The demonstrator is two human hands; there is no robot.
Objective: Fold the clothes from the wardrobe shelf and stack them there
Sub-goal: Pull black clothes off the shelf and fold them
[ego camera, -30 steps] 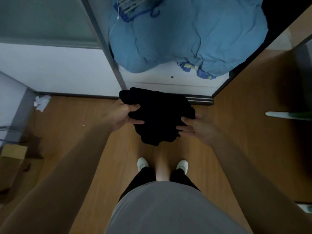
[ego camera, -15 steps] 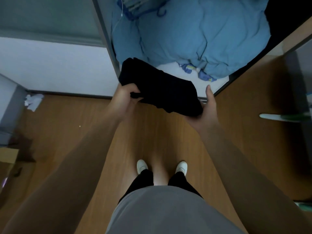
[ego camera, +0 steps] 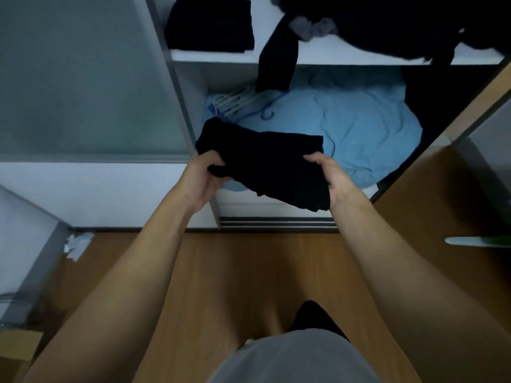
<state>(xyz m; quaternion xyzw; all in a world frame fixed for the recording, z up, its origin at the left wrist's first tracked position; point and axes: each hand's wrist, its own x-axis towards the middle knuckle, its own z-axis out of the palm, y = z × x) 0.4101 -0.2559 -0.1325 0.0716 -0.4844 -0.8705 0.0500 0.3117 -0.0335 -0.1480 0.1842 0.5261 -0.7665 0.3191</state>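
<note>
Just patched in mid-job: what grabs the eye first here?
A folded black garment, held at each end by the left hand and right hand, before the open wardrobe. Behind it, blue bedding lies heaped under the shelf, which carries a neat black stack left, an untidy dark pile right.

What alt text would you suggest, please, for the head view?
A left hand and right hand grip a folded black garment before an open wardrobe. On the shelf above lie folded black clothing and a heap of unfolded dark clothes; blue bedding lies below.
</note>
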